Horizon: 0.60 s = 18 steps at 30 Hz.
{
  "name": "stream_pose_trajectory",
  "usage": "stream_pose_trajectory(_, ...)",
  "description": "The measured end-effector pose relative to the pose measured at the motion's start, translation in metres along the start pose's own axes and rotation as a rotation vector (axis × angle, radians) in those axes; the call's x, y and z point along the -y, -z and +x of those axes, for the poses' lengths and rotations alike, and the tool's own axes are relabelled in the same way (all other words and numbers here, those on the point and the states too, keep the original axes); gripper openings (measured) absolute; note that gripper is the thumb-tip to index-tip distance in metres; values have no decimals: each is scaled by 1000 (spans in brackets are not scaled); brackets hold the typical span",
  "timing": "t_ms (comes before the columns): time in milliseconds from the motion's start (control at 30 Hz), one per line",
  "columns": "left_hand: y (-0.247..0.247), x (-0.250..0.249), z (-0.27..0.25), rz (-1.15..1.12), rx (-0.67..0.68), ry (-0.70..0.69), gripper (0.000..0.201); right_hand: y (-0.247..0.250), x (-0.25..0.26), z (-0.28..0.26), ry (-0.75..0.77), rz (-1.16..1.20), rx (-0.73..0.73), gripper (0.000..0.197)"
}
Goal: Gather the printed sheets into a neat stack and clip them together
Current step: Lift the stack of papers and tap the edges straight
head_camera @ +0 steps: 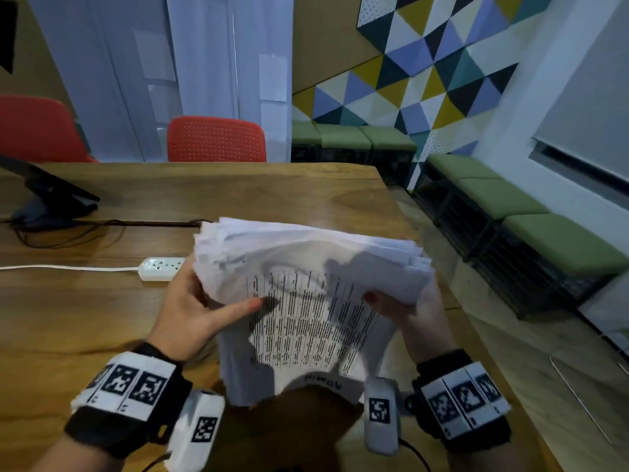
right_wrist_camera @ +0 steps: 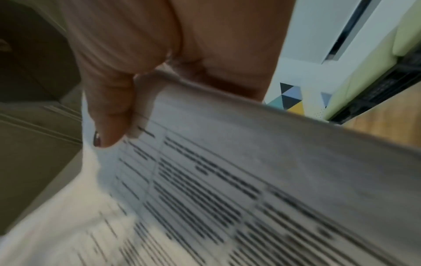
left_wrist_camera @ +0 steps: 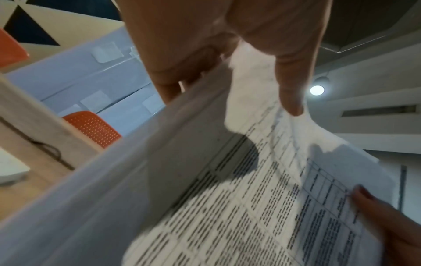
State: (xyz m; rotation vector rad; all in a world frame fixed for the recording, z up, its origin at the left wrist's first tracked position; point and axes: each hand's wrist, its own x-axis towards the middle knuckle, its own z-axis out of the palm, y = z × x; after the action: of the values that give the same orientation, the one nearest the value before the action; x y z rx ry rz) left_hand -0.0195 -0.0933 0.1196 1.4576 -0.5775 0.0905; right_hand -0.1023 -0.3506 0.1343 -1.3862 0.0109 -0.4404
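Both hands hold the sheets: left hand grips the stack's left edge, thumb on top w/ fingers under, and right hand pinches the right edge the same way, thumb on the printed face.

Largest first: the counter, brown wood, fills the lower-left of the head view. Above it, at approx centre, the stack of printed sheets is lifted clear of the counter and tilted toward the person. Top page shows a printed table. The far edge at 12 o'clock is ragged, w/ sheets fanned and corners not aligned. A white power strip lies at 9 o'clock from the stack, on the counter, just beside the left hand. No clip is visible in any view.

Handling, as a judgement: the stack looks thick, so fairly heavy but floppy; loose pages will likely slide against each other. Best held at both long edges, as it is now, then stood on one edge and tapped on the counter to square it. A loose grip could spill sheets. The clipping edge needs to be flush first.
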Motion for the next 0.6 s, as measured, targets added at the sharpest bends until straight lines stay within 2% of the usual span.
stream_pose_trajectory(100,-4,-2,-1,89,30,-32,88,-7,-2,-6,20,-98,8,73)
stream_pose_trajectory(167,-7,-2,3,125,41,-71,95,-14,1,-6,18,-78,47,67)
stream_pose_trajectory(267,-6,-7,3,61,-20,-30,88,-8,4,-6,19,-1,58,78)
stream_pose_trajectory(333,-3,-8,1,29,-30,-36,80,-4,0,-8,6,-64,26,86)
stream_pose_trajectory(400,-6,-12,0,96,10,-69,73,-9,-2,-10,-12,-125,16,83)
stream_pose_trajectory(433,-9,-12,-1,146,9,-95,77,-13,-2,-11,-6,-146,10,84)
stream_pose_trajectory(533,-13,-21,1,146,-129,-120,97,-27,9,-16,156,-217,-125,106)
stream_pose_trajectory(600,-11,-30,4,338,-182,-263,98,-31,19,-15,376,-403,-199,104)
